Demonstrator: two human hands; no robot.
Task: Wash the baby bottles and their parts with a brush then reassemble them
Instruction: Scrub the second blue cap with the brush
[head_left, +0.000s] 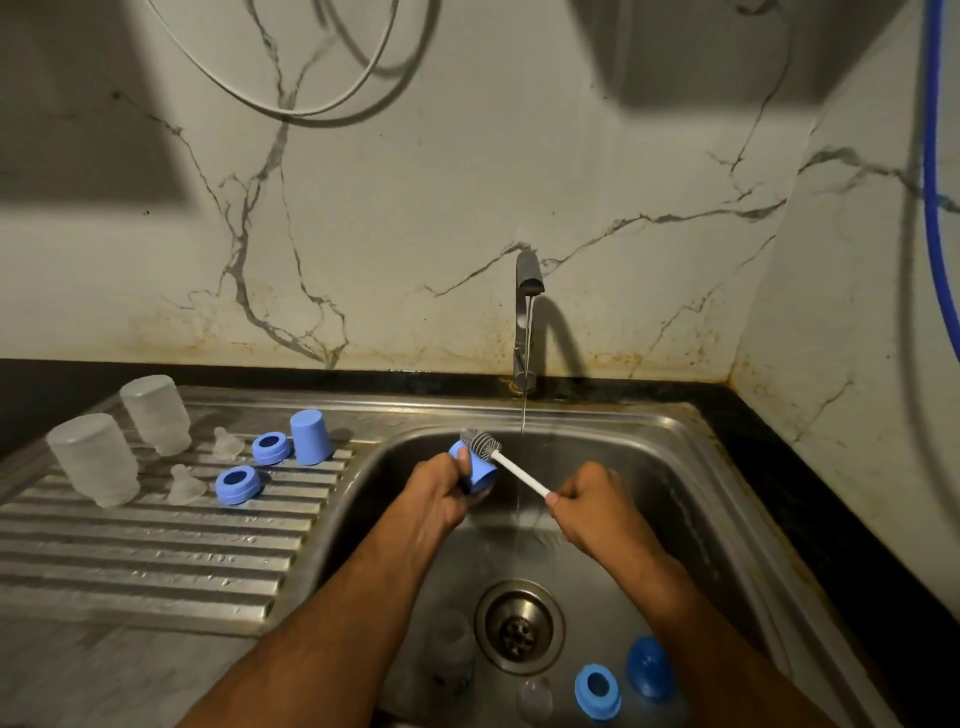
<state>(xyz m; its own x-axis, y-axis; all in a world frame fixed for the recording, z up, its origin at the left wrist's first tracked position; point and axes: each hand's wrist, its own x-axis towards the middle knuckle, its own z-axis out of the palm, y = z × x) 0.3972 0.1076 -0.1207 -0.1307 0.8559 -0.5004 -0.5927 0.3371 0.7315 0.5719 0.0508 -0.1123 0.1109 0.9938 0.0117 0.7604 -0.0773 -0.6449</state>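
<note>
My left hand (439, 493) grips a blue bottle cap (480, 470) over the sink basin (649, 467). My right hand (592, 506) holds the white handle of a bottle brush (485, 442), whose grey head lies at the cap's upper rim. Two frosted bottles (93, 460) (156, 413) stand upside down on the drainboard (130, 561), with two clear teats (186, 486) (226, 442), two blue rings (238, 484) (271, 448) and another blue cap (310, 436). In the basin lie a blue ring (597, 691), a blue cap (649, 667), a clear teat (535, 699) and a clear bottle (452, 644).
The tap (527, 317) at the back runs a thin stream into the basin between my hands. The drain (519, 626) sits in the basin floor. A black counter (810, 493) borders the sink on the right. A blue hose (935, 182) hangs on the right wall.
</note>
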